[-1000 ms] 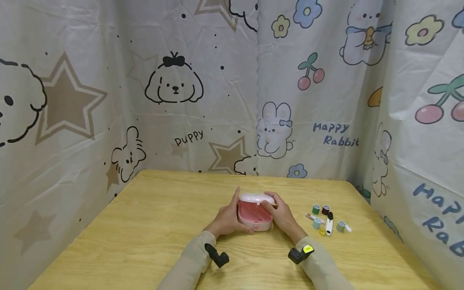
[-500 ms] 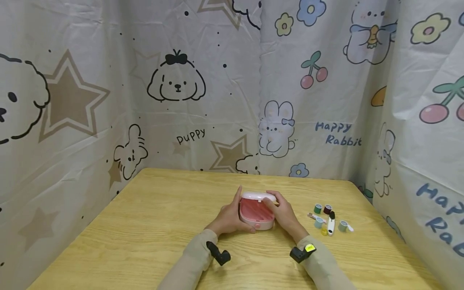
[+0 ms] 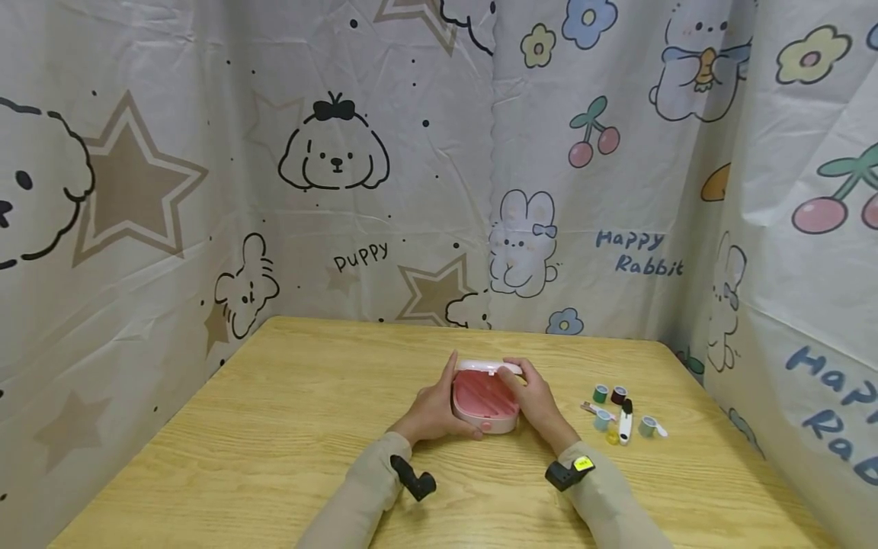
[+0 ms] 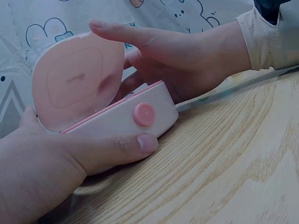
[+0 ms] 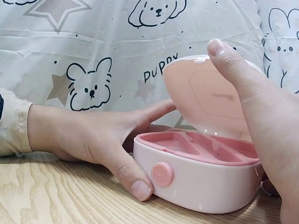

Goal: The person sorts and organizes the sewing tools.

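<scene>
Nearest to us, our two sleeves come in from the bottom edge of the head view, each carrying a small black wrist camera, and they converge on the pink case (image 3: 484, 402), which sits on the wooden table (image 3: 288, 427) right between our hands, a little ahead of centre. Our left hand (image 3: 434, 412) cups the case's left side, thumb curled along the front wall just beside the round button (image 4: 144, 114), the remaining fingers wrapped behind it. Our right hand (image 3: 538, 406) holds the right side and reaches up so that its fingers (image 5: 233, 65) press on the rim of the lid (image 5: 205, 93), which stands tilted open, hinged at the far side and leaning back away from us. So the case's long axis runs left to right across us, both hands equally near and touching it, and the lid swings fore and aft. Inside, the pink tray (image 5: 201, 144) shows moulded compartments; we cannot tell whether anything lies in them. Further right, apart from the case, lie small thread spools (image 3: 607, 396) and a white tool (image 3: 623, 424). Behind everything hangs the cartoon curtain (image 3: 439, 168).
</scene>
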The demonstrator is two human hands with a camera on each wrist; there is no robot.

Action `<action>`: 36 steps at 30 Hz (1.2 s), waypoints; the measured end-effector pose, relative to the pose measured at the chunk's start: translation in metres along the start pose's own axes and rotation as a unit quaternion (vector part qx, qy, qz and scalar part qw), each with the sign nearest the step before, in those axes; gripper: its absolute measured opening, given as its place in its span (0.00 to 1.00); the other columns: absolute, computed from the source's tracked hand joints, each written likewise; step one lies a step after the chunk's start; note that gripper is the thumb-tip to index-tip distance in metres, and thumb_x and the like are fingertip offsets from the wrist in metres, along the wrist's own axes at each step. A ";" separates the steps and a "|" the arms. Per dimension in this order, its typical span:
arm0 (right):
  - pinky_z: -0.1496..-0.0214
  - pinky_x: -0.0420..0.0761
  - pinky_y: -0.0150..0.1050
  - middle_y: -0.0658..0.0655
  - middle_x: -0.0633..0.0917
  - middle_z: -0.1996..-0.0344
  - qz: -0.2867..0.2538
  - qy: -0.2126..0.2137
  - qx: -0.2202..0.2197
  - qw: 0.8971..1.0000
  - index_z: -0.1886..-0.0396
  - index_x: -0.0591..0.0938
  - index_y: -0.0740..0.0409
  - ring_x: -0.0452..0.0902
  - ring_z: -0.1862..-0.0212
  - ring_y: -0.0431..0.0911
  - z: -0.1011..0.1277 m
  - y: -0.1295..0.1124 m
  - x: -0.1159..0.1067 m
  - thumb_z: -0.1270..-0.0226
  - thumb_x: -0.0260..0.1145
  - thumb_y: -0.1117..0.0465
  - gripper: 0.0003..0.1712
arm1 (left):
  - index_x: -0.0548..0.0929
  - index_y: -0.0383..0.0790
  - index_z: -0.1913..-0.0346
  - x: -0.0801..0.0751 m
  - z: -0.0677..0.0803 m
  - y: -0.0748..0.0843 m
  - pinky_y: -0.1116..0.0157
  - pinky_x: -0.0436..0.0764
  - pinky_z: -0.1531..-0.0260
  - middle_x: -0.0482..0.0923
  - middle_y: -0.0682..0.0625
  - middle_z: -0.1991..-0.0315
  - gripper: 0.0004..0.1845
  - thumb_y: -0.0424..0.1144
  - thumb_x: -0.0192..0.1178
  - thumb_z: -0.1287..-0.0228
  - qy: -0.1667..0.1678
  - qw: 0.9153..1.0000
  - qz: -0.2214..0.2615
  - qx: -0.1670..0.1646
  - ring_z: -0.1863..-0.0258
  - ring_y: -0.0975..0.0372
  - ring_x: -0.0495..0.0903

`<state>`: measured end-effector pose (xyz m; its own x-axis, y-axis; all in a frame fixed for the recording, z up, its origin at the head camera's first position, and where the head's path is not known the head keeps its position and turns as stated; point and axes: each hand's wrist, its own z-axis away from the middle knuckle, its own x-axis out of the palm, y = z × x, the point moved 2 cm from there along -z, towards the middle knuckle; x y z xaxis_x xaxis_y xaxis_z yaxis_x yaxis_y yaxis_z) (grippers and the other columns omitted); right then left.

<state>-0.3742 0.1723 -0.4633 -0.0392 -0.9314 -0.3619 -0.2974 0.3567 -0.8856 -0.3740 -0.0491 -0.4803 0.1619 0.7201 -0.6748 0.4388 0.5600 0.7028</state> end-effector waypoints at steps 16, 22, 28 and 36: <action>0.37 0.73 0.53 0.60 0.83 0.48 0.001 0.009 0.076 0.997 0.45 0.78 0.55 0.76 0.44 0.55 -0.010 -0.009 -0.007 0.29 0.57 0.26 0.38 | 0.32 0.51 0.15 0.001 -0.002 0.002 0.40 0.59 0.29 0.62 0.47 0.22 0.83 0.62 0.85 0.63 -0.006 1.000 0.005 0.003 0.28 0.48 0.67; 0.39 0.72 0.52 0.62 0.82 0.48 0.006 0.010 0.085 0.996 0.48 0.76 0.58 0.75 0.44 0.56 -0.011 -0.012 -0.006 0.28 0.55 0.26 0.38 | 0.33 0.50 0.15 0.002 -0.002 0.002 0.41 0.60 0.29 0.62 0.47 0.22 0.82 0.62 0.85 0.62 -0.006 1.000 0.002 0.001 0.28 0.49 0.67; 0.30 0.68 0.56 0.64 0.80 0.40 -0.015 0.010 0.102 0.995 0.44 0.76 0.59 0.72 0.36 0.58 -0.014 -0.010 -0.006 0.28 0.54 0.25 0.42 | 0.31 0.55 0.16 0.003 -0.003 0.002 0.46 0.65 0.30 0.62 0.49 0.22 0.83 0.63 0.85 0.63 -0.009 1.000 0.003 -0.003 0.28 0.51 0.67; 0.26 0.62 0.58 0.64 0.81 0.39 -0.017 0.011 0.111 0.994 0.37 0.78 0.59 0.71 0.33 0.59 -0.020 -0.012 -0.004 0.34 0.53 0.19 0.51 | 0.31 0.56 0.16 0.002 -0.001 -0.001 0.46 0.66 0.31 0.63 0.49 0.22 0.83 0.62 0.86 0.64 0.002 1.000 0.012 0.004 0.29 0.52 0.68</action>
<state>-0.3893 0.1708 -0.4457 -0.0541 -0.9435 -0.3270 -0.0820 0.3306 -0.9402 -0.3752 -0.0478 -0.4822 0.1693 0.7346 -0.6570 0.4414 0.5396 0.7170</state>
